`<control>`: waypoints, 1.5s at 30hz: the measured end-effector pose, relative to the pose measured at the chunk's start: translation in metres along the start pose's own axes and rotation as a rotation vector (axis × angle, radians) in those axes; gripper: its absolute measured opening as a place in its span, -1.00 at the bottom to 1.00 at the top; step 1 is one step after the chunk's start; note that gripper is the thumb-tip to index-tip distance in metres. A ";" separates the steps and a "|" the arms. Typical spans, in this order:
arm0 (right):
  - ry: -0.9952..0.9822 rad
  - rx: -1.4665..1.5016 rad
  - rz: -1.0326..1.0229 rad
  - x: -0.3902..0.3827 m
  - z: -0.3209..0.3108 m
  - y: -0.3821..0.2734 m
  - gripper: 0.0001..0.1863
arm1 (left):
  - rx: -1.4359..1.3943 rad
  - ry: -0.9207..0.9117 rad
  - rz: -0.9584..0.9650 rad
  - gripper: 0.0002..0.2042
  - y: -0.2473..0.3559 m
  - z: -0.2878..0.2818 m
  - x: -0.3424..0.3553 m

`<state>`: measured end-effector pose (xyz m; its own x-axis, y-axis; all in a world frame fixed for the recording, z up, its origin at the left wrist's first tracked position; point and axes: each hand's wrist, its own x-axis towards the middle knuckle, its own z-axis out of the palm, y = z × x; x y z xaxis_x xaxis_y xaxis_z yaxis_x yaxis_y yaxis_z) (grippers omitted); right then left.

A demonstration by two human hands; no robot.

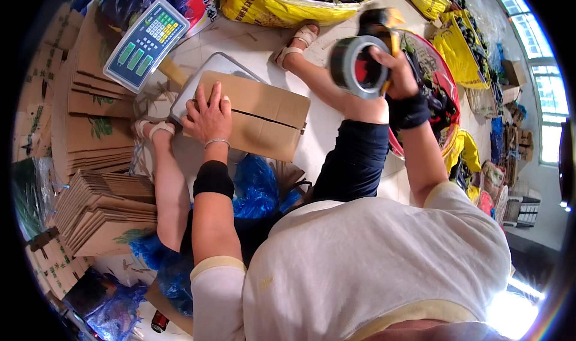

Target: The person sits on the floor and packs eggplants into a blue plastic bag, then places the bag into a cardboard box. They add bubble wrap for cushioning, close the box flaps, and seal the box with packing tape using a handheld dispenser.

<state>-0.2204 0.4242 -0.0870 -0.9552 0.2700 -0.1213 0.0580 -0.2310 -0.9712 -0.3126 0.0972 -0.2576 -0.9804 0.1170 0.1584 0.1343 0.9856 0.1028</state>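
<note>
left hand [208, 114] spread on brown, rectangular cardboard box [264, 128] — likely stiff, best held by its edges; right hand [401, 72] closed round black-and-yellow tape dispenser [343, 66].

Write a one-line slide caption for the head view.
Left hand resting on a cardboard box atop a scale, right hand gripping a tape dispenser.

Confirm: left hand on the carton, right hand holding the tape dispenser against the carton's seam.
Not quite: in the head view, the right hand holds the tape dispenser away from the carton. The left hand is on it.
</note>
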 end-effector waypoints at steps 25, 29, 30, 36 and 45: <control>-0.296 -1.052 -0.126 0.071 0.119 0.061 -0.04 | -0.108 0.134 -0.029 -0.47 -0.003 0.010 0.007; -0.363 -1.025 -0.308 0.018 0.150 0.046 0.04 | -0.073 0.122 -0.003 -0.46 -0.003 0.009 0.004; -0.430 -0.997 -0.243 0.009 0.159 0.040 0.04 | -0.071 0.103 0.001 -0.46 -0.005 0.008 0.003; -0.529 -1.197 -0.344 0.002 0.161 0.108 -0.04 | -0.134 0.154 -0.002 -0.47 -0.007 0.013 -0.001; -0.520 -1.189 -0.284 -0.008 0.154 0.104 0.05 | -2.053 -0.216 -0.613 -0.59 -0.041 -0.044 -0.032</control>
<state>-0.2509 0.2541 -0.1554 -0.9598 -0.2757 -0.0525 -0.1982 0.7984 -0.5685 -0.2806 0.0479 -0.2236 -0.9267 0.0741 -0.3685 -0.3419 -0.5735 0.7444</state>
